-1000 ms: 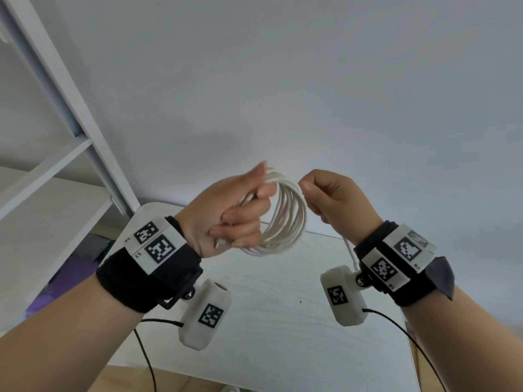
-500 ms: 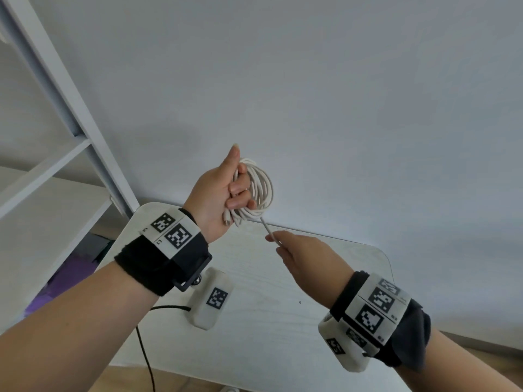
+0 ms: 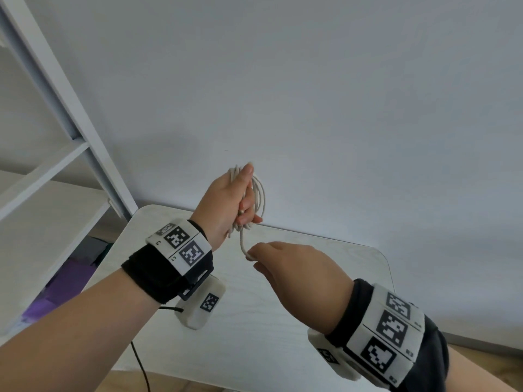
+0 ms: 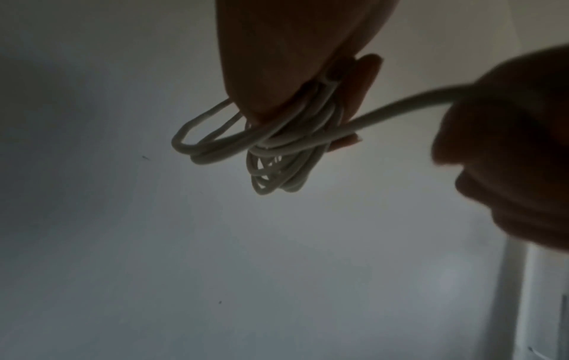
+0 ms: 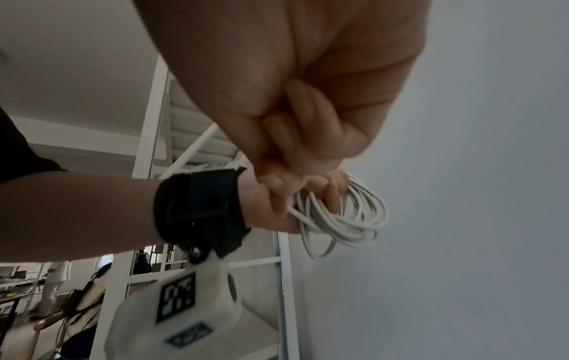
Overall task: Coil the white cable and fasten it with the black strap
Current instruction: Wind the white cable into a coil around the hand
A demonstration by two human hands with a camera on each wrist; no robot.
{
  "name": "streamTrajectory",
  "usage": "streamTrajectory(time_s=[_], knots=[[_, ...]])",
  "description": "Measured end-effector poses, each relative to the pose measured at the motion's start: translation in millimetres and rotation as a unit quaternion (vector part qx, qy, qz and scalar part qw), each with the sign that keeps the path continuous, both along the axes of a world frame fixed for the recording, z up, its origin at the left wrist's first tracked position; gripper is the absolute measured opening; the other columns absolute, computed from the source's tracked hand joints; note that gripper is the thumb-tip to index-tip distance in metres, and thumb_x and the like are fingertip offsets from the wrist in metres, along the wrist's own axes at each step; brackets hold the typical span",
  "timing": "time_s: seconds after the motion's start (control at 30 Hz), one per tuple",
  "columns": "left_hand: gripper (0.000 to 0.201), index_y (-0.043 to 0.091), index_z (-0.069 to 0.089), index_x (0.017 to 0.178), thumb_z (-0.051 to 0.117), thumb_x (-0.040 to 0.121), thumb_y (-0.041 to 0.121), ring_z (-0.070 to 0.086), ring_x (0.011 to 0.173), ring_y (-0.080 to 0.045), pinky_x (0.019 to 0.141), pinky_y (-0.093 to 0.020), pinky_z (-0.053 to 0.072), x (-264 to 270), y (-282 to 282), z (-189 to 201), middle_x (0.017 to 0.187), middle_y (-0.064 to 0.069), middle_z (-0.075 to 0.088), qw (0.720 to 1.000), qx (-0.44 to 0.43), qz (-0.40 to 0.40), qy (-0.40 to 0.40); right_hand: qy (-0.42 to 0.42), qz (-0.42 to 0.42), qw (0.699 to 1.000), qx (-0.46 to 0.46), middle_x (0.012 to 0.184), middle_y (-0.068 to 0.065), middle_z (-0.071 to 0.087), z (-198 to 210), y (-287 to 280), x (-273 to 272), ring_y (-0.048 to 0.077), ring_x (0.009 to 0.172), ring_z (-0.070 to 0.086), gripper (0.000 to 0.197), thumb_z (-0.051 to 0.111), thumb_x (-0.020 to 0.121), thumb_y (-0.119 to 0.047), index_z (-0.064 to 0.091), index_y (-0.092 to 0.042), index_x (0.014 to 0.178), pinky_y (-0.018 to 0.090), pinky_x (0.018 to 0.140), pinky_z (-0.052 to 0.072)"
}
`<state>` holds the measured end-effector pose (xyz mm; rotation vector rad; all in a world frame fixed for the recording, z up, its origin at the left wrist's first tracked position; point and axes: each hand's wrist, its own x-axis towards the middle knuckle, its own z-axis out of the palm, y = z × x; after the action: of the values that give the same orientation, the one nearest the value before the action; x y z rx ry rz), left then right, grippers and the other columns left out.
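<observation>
Head view: the left hand (image 3: 226, 202) grips the white cable (image 3: 259, 199) coil; below it, the right hand (image 3: 297, 267) pinches the loose tail, which should stay taut for a snug wrap.

We count two hands, left hand (image 3: 226, 205) and right hand (image 3: 297, 273), one white cable (image 3: 259, 199), one table (image 3: 254, 335).
</observation>
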<state>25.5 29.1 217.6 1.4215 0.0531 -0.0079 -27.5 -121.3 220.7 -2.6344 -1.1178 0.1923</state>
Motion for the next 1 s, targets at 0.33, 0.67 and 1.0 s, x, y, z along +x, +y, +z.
streamTrajectory(time_s=[0.33,0.67,1.0], knots=[[0.059,0.013,0.046,0.070,0.046,0.074,0.072,0.044,0.051,-0.009,0.056,-0.024,0.036,-12.1,-9.3,-5.7,0.055,0.011,0.047,0.963,0.253,-0.090,-0.008,-0.063,0.016,0.995,0.072,0.078,0.000,0.066,36.5,1.0,8.6,0.027,0.065,0.061,0.023,0.049,0.087,-0.032,0.061,-0.014,0.081,0.043,0.052,0.052],[0.044,0.015,0.037,0.051,0.036,0.095,0.016,0.036,0.033,-0.017,0.040,-0.022,0.033,-31.3,-13.8,5.3,0.038,-0.002,0.039,0.955,0.186,-0.225,0.049,-0.054,-0.013,0.985,0.163,0.067,-0.012,0.053,51.9,-11.4,23.4,0.011,0.058,0.050,0.022,0.054,0.072,-0.047,0.060,-0.027,0.069,0.037,0.050,0.049],[0.075,0.005,0.041,0.067,0.013,0.068,0.074,0.023,0.031,-0.009,0.036,-0.017,0.029,-32.5,-12.3,29.5,0.048,-0.005,0.027,0.950,0.113,-0.288,0.047,-0.026,-0.042,0.958,0.281,0.067,-0.010,0.055,55.5,-21.3,42.9,0.005,0.062,0.051,0.021,0.072,0.066,-0.040,0.070,-0.019,0.068,0.013,0.058,0.038]])
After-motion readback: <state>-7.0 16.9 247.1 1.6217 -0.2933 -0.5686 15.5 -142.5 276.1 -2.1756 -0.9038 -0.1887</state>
